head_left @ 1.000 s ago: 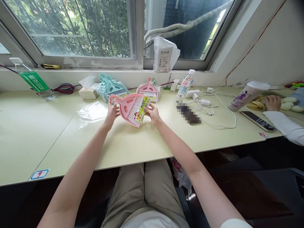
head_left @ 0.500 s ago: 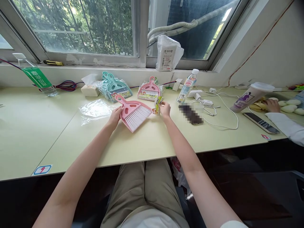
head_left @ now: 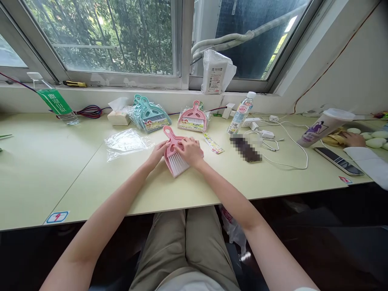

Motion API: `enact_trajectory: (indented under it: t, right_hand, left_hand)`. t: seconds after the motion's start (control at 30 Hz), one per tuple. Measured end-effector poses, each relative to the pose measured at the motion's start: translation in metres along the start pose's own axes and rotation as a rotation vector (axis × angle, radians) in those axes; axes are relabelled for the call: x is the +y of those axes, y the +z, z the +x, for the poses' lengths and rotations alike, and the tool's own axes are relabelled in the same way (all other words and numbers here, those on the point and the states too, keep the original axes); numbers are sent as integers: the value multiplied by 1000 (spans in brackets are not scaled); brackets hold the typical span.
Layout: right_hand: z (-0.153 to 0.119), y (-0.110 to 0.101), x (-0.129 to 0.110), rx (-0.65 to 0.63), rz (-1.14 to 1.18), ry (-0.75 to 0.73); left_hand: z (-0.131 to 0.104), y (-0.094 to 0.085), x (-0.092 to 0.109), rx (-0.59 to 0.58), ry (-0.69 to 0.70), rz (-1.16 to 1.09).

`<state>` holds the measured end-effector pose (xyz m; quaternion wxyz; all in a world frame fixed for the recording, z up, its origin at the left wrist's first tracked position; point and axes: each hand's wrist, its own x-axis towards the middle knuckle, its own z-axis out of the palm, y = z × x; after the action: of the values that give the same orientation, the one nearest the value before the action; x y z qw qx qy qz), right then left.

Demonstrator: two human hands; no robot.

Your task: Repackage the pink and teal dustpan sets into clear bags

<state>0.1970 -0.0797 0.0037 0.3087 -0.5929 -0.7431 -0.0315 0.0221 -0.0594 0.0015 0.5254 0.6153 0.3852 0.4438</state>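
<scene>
A pink dustpan with a white-bristled pink hand brush (head_left: 177,163) lies in front of me, its handle end pointing away. My left hand (head_left: 158,155) is closed on the set's left edge, near the handle. Across the brush's top from the right lies my right hand (head_left: 190,151), fingers curled over it and hiding much of the pan's right side. Just right of it, a printed label card (head_left: 213,144) rests flat on the table. A clear plastic bag (head_left: 127,142) lies to the left of my hands.
Behind are teal dustpan sets (head_left: 151,115), a pink set (head_left: 193,117) in wrap and a tissue pack (head_left: 119,115). Bottles (head_left: 241,113) (head_left: 57,103), white cables (head_left: 285,129), a phone (head_left: 338,161) and a cup (head_left: 324,127) stand around. Another person's hand (head_left: 354,139) is at far right.
My right hand has let go of the label card, which now lies on the table, and has moved left onto the brush. The dustpan set has turned to point more nearly away from me.
</scene>
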Motion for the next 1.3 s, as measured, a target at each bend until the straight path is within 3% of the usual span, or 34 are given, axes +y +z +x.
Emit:
enact_trajectory:
  t: [0.1,0.33,0.5,0.6,0.67,0.73,0.8,0.9,1.03,1.13,1.3]
  right_hand:
    - [-5,6,-13,-34,16,51]
    - [3,1,3,-7,219,198]
    - [6,2,2,24,361,245]
    - [9,-6,6,49,564,244]
    - [14,-17,15,93,751,247]
    - [20,-29,30,164,818,249]
    - [23,-38,47,205,677,261]
    - [22,-42,70,177,257,349]
    - [14,-30,83,-74,-151,428]
    - [11,-22,82,-181,-268,452]
    - [10,-20,80,-155,-324,443]
  left_hand:
    - [-2,5,-2,-47,49,16]
    - [4,10,-6,-62,122,41]
    - [6,15,-5,-64,156,28]
    - [11,9,-12,87,146,140]
    - [16,-2,-19,279,78,236]
    - [22,-18,-24,385,67,262]
    - [27,-33,-24,404,47,249]
    - [29,-46,-21,362,2,332]
    - [27,-51,-18,355,68,646]
    - [24,-52,-18,372,96,766]
    - [19,-53,-15,409,77,915]
